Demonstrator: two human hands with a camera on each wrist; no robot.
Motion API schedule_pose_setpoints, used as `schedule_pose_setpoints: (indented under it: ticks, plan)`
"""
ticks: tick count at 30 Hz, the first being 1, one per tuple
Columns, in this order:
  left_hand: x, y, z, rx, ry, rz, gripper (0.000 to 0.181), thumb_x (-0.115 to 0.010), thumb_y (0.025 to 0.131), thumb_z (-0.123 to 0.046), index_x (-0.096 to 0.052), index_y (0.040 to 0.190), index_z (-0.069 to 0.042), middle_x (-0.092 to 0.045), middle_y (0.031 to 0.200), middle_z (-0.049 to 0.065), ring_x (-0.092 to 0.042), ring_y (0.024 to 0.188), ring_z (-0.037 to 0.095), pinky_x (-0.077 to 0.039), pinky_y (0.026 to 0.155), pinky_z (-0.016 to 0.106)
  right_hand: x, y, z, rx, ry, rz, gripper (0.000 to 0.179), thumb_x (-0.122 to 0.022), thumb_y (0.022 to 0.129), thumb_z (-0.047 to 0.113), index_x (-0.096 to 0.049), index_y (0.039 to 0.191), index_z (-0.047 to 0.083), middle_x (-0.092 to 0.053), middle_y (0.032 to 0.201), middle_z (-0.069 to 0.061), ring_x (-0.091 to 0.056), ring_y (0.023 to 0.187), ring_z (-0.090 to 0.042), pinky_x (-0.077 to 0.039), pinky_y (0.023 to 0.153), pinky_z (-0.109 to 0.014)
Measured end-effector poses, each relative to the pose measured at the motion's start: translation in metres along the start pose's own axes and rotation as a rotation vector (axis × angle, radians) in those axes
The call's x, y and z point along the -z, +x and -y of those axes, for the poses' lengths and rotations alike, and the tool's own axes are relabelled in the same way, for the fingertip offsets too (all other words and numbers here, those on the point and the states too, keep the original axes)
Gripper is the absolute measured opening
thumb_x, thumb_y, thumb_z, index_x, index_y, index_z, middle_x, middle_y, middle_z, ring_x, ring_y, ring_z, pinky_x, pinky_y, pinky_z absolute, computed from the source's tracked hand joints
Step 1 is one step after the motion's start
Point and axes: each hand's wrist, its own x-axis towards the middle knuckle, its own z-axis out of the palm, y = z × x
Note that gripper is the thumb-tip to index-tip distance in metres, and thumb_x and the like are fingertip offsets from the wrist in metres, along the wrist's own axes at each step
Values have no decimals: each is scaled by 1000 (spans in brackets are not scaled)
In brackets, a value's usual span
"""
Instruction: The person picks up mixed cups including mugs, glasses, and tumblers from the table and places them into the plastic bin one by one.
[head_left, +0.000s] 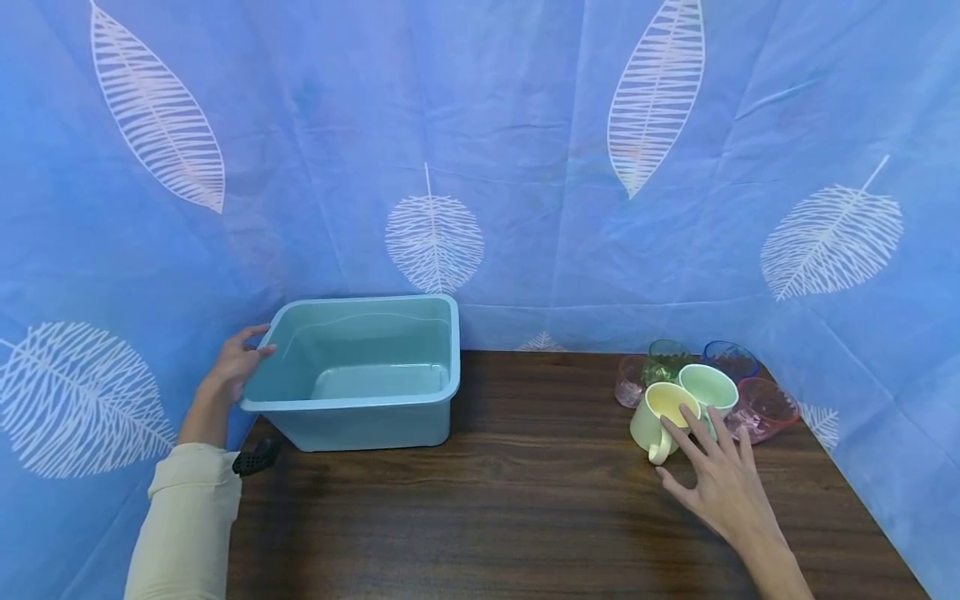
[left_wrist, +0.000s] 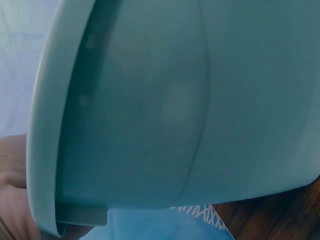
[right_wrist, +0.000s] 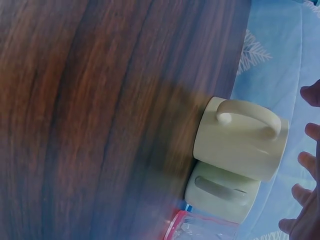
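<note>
A light blue-green plastic basin stands on the table at the left, its inside bare. My left hand grips its left rim, and the left wrist view shows the hand behind that rim. On the right, a pale yellow mug and a pale green mug stand side by side, both upright. Over them hovers my right hand, fingers spread, holding nothing. Its fingertips overlap the yellow mug's mouth in the head view. The yellow mug's handle faces me.
Clear tinted cups crowd round the mugs: a pinkish one, a green one, a blue one and a red one. Blue cloth with white leaves walls off the back and sides of the dark wooden table.
</note>
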Motion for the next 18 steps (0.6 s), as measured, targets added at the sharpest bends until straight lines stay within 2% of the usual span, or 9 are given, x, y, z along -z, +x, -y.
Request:
schedule_pose_setpoints:
  ticks: [5, 10, 15, 18]
  plan:
    - [2, 0, -1, 8, 2, 51, 63, -42, 113, -22, -13, 166, -6, -25, 157, 38, -50, 126, 49, -58, 84, 44, 1, 0, 3, -22, 19, 2, 85, -24, 98, 79, -53, 148, 17, -48, 152, -22, -31, 147, -50, -14, 117, -78]
    - [-1, 3, 0, -25, 12, 26, 59, -40, 113, -25, -19, 163, -2, -27, 156, 37, -49, 125, 48, -54, 86, 45, 2, 3, 6, -38, 14, -12, 85, -25, 98, 79, -55, 146, 16, -50, 151, -22, -32, 145, -51, -22, 110, -83]
    - [-7, 3, 4, -52, 2, -25, 58, -30, 114, -33, -22, 161, 0, -24, 158, 36, -44, 131, 52, -50, 94, 55, 4, 6, 7, -55, -2, -4, 90, -20, 96, 82, -55, 147, 16, -51, 150, -22, -36, 142, -53, -25, 107, -84]
    - [-7, 3, 5, -54, 13, -16, 59, -29, 114, -32, -19, 163, -1, -20, 161, 37, -38, 136, 56, -46, 100, 63, 5, 6, 7, -63, -12, -4, 90, -21, 96, 82, -55, 146, 16, -52, 149, -23, -36, 142, -53, -22, 112, -81]
